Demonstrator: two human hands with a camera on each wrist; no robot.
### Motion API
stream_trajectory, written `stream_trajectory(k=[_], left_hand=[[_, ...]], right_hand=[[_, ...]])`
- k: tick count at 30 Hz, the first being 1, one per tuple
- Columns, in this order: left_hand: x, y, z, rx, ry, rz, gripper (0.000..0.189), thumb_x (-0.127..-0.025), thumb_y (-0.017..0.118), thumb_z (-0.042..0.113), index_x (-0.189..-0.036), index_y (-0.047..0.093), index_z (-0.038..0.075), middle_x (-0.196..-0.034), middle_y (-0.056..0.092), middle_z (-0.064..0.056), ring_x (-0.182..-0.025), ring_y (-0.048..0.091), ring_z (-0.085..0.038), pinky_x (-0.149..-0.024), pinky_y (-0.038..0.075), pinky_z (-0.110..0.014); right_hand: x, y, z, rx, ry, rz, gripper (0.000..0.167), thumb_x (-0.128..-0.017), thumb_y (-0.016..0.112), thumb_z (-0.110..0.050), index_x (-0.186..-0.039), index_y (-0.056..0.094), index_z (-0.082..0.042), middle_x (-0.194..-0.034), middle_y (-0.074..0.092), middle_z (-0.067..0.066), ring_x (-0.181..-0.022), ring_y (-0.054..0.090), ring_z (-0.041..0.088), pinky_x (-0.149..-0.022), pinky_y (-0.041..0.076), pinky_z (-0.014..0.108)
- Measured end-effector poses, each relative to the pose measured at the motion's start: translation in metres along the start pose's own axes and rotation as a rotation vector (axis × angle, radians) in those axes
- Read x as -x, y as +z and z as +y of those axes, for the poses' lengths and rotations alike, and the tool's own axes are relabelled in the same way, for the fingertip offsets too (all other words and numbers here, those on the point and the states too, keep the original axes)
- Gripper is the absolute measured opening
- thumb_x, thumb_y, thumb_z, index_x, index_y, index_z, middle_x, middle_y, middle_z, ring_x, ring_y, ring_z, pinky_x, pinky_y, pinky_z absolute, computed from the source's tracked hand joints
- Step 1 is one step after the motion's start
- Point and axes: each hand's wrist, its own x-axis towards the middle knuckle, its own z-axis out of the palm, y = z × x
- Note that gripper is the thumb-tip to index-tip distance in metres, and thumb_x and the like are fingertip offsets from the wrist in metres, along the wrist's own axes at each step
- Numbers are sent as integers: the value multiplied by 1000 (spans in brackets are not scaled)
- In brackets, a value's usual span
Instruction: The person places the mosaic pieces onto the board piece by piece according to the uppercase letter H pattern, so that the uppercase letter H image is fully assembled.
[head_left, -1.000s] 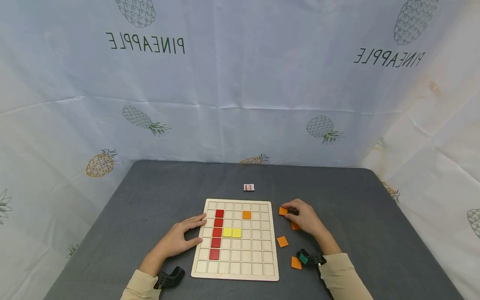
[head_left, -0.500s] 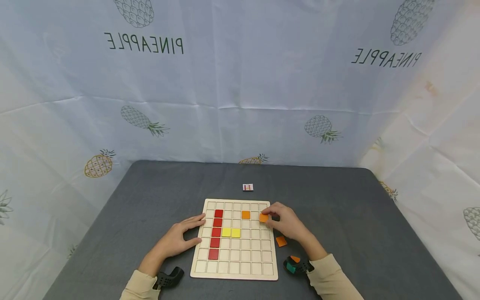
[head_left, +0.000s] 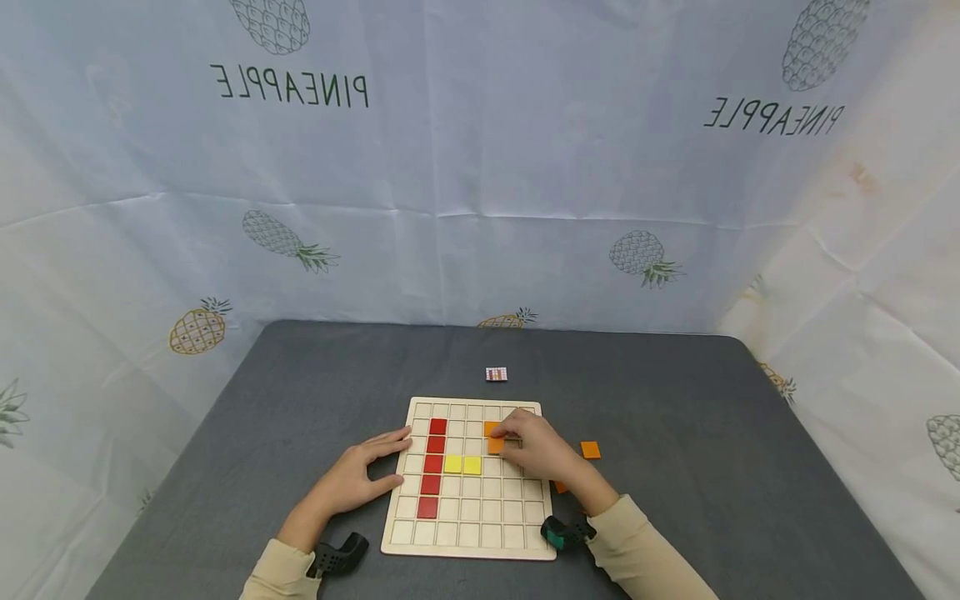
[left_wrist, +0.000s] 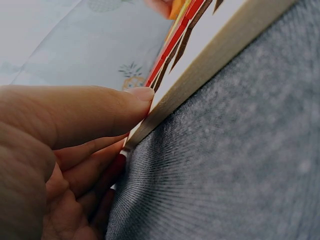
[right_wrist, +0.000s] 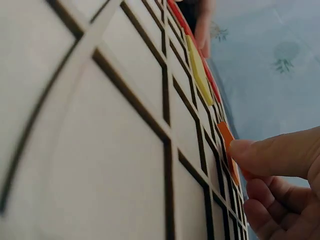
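Observation:
A pale wooden grid board (head_left: pixel 480 540) lies flat on the dark grey table. My left hand (head_left: pixel 352 482) rests against its left edge; up close, the thumb (left_wrist: pixel 125 102) touches the rim. Over the board's upper right area, my right hand (head_left: pixel 538 452) pinches an orange square tile (head_left: pixel 495 447) between thumb and fingers. That tile is just below another orange tile (head_left: pixel 491 428) set in a cell, partly covered by the fingertips. In the right wrist view, the thumb presses the held tile (right_wrist: pixel 226 137) close to the grid. A column of red tiles (head_left: pixel 431 464) and two yellow tiles (head_left: pixel 472 466) fill other cells.
One loose orange tile (head_left: pixel 590 450) lies right of the board. Another orange tile (head_left: pixel 561 487) shows partly beside the right forearm. A small patterned card (head_left: pixel 497 374) lies behind the board. A pineapple-print cloth (head_left: pixel 420 267) hangs at the table's back.
My right hand picked up an orange tile from the table at right and carried it left over the board, beside the placed orange tile. The left hand stayed at the board's edge.

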Motion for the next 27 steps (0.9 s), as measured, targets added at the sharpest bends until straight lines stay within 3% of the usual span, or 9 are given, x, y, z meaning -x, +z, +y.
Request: stream_trajectory(k=[16,21,27], left_hand=[[1,-1,0,4,-11,-6,53,-87,68,35,-134,57,13,-144,48,-3,-132,44,-33,-99,41,-55],[3,0,1,1,-4,-11,53,-87,68,35,-134,57,13,-144,48,-4,-131,45,-34,-99,41,-54],[2,0,0,-8,6,7,52,-86,69,35,-133,58,13,-143,49,-3,-130,46,-32,-98,43,-53]], right_hand=[[-2,3,-5,48,-18,-2,26,-84,71,-12,-110,70,-13,-104,60,-1,-92,56,14,-80,50,32],[10,-8,-1,-1,5,39,28,-86,69,-11,-114,68,-10,-108,63,1,-95,59,19,-79,51,35],[33,-30,19,-30,61,89,34,-86,70,-14,-119,65,-8,-114,63,3,-101,61,24,-83,53,40]])
